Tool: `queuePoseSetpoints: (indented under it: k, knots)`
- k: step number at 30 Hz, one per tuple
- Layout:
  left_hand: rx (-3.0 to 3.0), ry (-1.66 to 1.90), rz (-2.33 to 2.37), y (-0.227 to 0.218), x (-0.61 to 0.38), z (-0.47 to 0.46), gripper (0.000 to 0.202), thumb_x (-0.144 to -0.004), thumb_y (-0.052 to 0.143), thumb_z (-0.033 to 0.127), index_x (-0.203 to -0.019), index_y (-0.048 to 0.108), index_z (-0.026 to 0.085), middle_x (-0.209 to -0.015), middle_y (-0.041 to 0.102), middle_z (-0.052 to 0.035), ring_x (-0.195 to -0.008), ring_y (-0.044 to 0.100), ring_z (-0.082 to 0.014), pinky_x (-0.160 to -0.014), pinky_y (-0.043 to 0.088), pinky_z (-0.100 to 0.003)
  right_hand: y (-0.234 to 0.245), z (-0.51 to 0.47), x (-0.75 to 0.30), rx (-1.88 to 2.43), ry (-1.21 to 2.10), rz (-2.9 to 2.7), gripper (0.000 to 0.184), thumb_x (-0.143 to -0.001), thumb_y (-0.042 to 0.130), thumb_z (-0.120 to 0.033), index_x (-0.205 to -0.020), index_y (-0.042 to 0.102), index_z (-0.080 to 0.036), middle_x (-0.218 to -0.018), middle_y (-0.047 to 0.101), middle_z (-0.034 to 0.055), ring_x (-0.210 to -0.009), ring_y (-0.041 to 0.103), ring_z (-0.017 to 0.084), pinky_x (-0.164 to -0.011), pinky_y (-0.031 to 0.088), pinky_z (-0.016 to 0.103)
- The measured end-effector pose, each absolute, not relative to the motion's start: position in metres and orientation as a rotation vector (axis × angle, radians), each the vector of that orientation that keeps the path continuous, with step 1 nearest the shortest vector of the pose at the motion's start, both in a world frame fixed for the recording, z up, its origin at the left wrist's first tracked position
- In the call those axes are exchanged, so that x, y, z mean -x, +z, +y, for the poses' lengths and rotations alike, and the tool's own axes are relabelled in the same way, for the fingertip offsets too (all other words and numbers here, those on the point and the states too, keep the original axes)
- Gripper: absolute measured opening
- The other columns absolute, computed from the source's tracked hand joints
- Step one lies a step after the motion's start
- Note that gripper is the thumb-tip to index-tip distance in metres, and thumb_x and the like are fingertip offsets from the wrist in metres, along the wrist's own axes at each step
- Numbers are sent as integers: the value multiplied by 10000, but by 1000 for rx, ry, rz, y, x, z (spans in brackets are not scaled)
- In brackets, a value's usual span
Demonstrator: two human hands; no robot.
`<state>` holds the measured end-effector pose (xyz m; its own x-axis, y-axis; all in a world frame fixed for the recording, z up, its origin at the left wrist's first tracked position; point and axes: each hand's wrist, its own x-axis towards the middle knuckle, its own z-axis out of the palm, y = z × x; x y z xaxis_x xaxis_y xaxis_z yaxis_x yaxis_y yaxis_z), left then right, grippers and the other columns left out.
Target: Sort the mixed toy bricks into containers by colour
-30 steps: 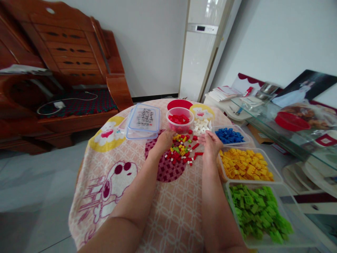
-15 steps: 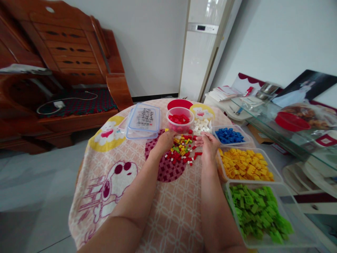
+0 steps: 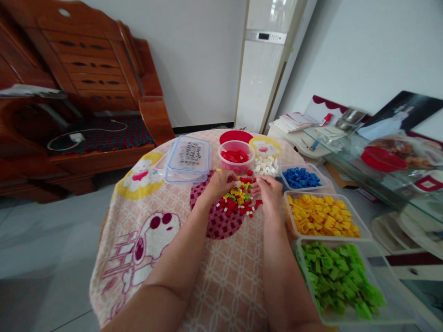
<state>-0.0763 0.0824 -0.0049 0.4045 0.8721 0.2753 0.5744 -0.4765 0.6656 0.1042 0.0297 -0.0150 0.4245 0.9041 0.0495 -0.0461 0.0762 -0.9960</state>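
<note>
**Head view: two hands meeting at the far edge of a brick pile**

The left hand [image 3: 220, 182] and right hand [image 3: 268, 192] lie over a loose pile of small red, yellow, green and white plastic bricks [image 3: 238, 201] on the pink cartoon-print tablecloth [image 3: 148, 230]. A second ago the right hand lay open, palm up, nearer the clear rectangular tub of yellow bricks [image 3: 321, 216]. It has since turned inward, and both hands' fingertips now nearly meet at the pile's far edge. Fingers of both hands are curled. Whether either pinches a brick cannot be told. The work thus stays centred on the pile. Beyond it stand a round clear tub of red bricks [image 3: 236, 157], a heap of white bricks [image 3: 266, 165] and a tub of blue bricks [image 3: 300, 177]. A tub of green bricks [image 3: 341, 276] is nearest the camera.
</note>
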Motion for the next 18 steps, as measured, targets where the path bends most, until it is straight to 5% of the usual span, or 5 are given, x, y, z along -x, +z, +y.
queuePoseSetpoints:
  k: [9,18]
  knots:
    - [-2036,954,1022,7,68,74,149,-785,656,206,-885,726,120,-749,725,-15,-650,637,-119,-619,487,-206,-4,21,-90,1391,1079,-1099,399,-756,666,-441,-1052,754,-187,-555,652,-30,-402,533,126,-351,358,219]
    - [-2010,624,925,15,77,70,177,-813,624,227,-903,746,137,-730,738,-13,-657,669,-130,-628,513,-210,-6,32,-105,1277,751,-759,337,-713,694,-428,-919,705,-161,-569,678,-1,-467,631,185,-409,497,268]
